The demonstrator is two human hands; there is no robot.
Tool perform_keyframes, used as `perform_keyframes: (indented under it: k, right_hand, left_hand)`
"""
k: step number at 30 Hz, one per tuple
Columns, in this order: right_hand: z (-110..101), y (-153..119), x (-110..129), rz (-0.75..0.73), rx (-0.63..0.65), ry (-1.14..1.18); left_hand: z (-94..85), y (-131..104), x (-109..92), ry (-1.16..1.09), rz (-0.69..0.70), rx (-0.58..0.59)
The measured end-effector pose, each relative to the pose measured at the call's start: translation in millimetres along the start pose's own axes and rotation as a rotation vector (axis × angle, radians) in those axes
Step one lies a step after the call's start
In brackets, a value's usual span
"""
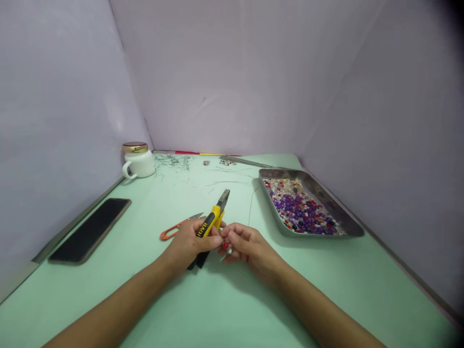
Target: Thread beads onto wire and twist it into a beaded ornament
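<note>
My left hand [191, 241] is closed around yellow and black pliers [213, 217], whose metal jaws point up and away. Its thumb reaches toward the beads at my right hand. My right hand [250, 246] pinches a small cluster of beads [226, 246], a red one and a whitish one showing. A thin wire [251, 205] rises from near the right fingers toward the tray. Whether the left fingertips also touch the beads is hard to see. Orange-handled thread snips [170, 233] lie beside my left hand, partly behind it.
A metal tray [319, 236] of purple, red and pale beads stands at the right. A phone [90, 231] and a white lidded mug [139, 163] are at the left. Wire scraps [174, 162], beaded pieces [227, 162] and long wires [250, 162] lie at the back, before the walls.
</note>
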State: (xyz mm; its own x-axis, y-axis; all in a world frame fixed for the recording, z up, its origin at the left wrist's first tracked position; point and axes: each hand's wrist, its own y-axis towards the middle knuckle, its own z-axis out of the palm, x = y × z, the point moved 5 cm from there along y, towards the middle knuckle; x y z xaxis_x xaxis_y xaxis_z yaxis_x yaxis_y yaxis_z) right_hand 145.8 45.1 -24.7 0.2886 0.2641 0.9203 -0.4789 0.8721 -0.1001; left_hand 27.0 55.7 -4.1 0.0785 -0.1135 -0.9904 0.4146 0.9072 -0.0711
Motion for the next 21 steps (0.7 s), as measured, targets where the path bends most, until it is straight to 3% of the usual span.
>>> perform_keyframes:
  k: [4, 7, 11, 14, 17, 21]
  right_hand:
    - [0.8, -6.5, 14.9, -0.226, -0.134, -0.383]
    - [1.6, -7.2, 12.2, -0.252, -0.196, -0.473]
    - [-1.4, -1.3, -2.8, -0.067, -0.18, -0.077]
    - [-5.4, 1.2, -6.9, 0.024, -0.2, 0.21]
    - [-7.3, 2.4, -7.7, 0.068, -0.186, 0.334]
    - [-8.5, 2.7, -9.7, 0.109, -0.187, 0.379]
  left_hand:
    - [-9.9, -0.2, 10.0, -0.114, -0.078, -0.158]
    - [-8.5, -0.7, 14.2, -0.128, -0.102, -0.169]
    - [-3.9, 0.1, 9.6, -0.049, -0.07, -0.114]
    - [-13.7, 1.8, 1.9, 0.182, -0.025, -0.201]
    - [-27.3, 3.4, -1.1, 0.352, -0.03, -0.292]
    - [-37.1, 3.4, 4.2, 0.305, -0.087, -0.331]
